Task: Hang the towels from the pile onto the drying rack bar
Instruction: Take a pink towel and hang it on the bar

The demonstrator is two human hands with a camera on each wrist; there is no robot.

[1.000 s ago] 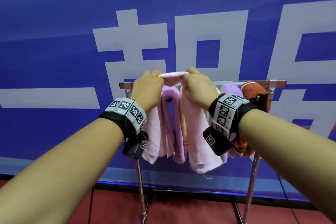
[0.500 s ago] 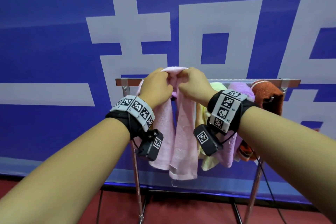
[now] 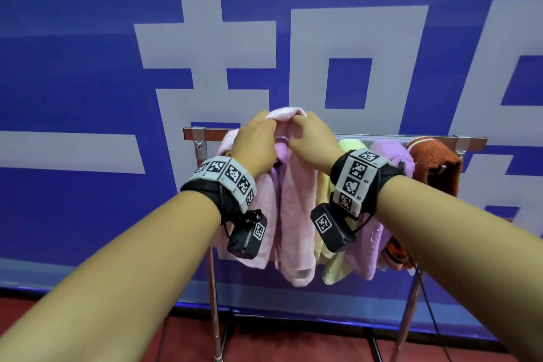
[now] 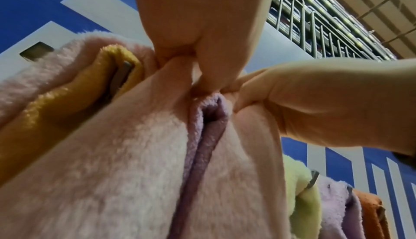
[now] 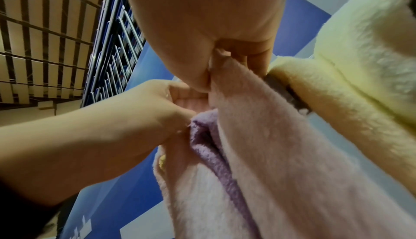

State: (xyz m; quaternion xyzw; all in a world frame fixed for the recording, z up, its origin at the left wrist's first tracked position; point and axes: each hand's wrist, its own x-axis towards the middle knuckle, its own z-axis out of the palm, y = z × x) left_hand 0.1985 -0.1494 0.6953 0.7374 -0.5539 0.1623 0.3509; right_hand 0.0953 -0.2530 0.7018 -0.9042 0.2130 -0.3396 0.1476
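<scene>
both hands meet at centre frame in the head view, the left hand (image 3: 258,141) and right hand (image 3: 311,141) each pinching the top fold of the pink towel (image 3: 296,214) between thumb and curled fingers, knuckles almost touching. the fold is bunched and raised just above the bar (image 3: 382,138) of the drying rack, with the towel's two halves hanging down below. a purple towel (image 4: 202,136) is caught in the gap between those halves, seen in both wrist views. risk one: if the fold is released while bunched, the towel may sit narrow and uneven, and the heavier side could drag it off the bar. risk two: pulling sideways to spread it may shift the purple towel or the yellow-green towel (image 3: 349,147) just beside it on the right. the rust towel (image 3: 432,161) at the far right looks loosely heaped and could be dislodged by a jolt. the pile is not in view.
</scene>
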